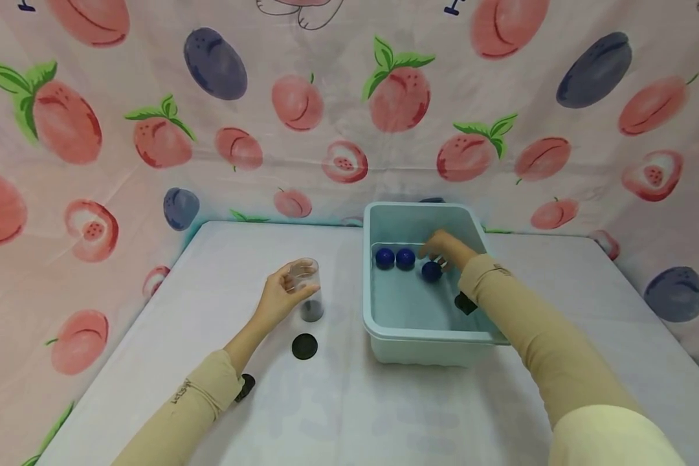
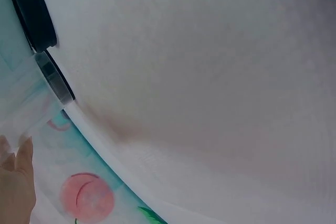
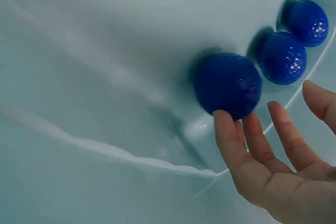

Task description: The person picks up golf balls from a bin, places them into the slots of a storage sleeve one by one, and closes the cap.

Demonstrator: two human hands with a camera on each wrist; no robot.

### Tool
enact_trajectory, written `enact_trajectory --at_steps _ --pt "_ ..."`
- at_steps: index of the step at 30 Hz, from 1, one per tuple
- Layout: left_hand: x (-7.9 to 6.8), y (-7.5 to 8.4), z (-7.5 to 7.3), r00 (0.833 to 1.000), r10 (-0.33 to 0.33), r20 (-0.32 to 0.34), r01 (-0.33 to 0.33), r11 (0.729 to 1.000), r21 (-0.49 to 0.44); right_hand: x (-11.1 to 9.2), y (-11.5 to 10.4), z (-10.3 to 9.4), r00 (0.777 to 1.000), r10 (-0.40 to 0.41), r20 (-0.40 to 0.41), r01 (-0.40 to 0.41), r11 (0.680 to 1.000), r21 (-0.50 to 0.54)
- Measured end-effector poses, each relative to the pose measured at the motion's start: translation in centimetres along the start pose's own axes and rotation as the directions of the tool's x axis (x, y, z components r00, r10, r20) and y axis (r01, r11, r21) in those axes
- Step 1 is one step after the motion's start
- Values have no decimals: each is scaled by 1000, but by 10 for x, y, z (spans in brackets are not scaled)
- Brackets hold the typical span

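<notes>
My left hand (image 1: 277, 296) grips a clear plastic cylinder (image 1: 311, 308) that stands on the table, thumb on the near side and fingers round the far side. In the left wrist view the clear cylinder (image 2: 31, 95) shows a dark base beside a black disc (image 2: 32, 11). Inside the pale blue bin, my right hand (image 1: 447, 248) reaches toward a dimpled dark blue ball (image 3: 228, 86). In the right wrist view its fingers are spread and one fingertip touches the ball. Two more blue balls, one left (image 1: 385, 259) and one beside it (image 1: 405, 259), sit near the bin's back wall.
The light blue bin (image 1: 437, 336) stands on the white-covered table (image 1: 338, 401), right of the cylinder. The black disc (image 1: 305, 346) lies just in front of the cylinder. A fruit-print curtain (image 1: 326, 58) hangs behind the table and at its sides.
</notes>
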State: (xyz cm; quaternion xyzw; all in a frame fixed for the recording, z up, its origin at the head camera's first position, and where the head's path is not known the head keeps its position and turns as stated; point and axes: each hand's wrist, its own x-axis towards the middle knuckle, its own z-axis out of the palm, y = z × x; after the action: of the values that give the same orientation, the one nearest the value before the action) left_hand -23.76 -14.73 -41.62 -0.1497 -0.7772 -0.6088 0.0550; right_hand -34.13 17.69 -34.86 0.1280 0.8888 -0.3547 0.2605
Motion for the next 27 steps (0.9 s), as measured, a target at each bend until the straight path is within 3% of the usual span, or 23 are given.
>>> enact_trajectory --at_steps 2,3,8,10,12,15,18,20,27 --pt "0 -1 0 1000 -4 0 4 1000 -3 17 6 0 1000 5 -2 -5 1000 -25" --pt "0 -1 0 1000 -4 1 4 1000 2 36 14 0 1000 1 -9 -1 999 -35" --pt "0 -1 -1 1000 -29 2 29 1000 2 155 59 -1 1000 17 -22 -18 998 -60" --pt "0 -1 -1 999 -36 3 36 999 -3 164 61 0 999 36 22 -35 997 -66" --pt "-1 0 -1 999 -39 5 39 999 -8 135 49 4 997 58 50 -54 996 -74" --pt "-1 1 -1 999 -35 8 35 999 -6 66 23 9 988 89 124 -78 993 -94" --pt "-2 1 -1 999 -32 6 32 999 -6 21 9 13 987 86 134 -74 993 -94" --pt "-1 0 0 999 -34 1 34 999 -3 11 7 14 987 75 145 -64 995 -82" --pt "-1 0 -1 999 -31 7 31 999 5 6 3 10 984 51 170 -51 999 -7"
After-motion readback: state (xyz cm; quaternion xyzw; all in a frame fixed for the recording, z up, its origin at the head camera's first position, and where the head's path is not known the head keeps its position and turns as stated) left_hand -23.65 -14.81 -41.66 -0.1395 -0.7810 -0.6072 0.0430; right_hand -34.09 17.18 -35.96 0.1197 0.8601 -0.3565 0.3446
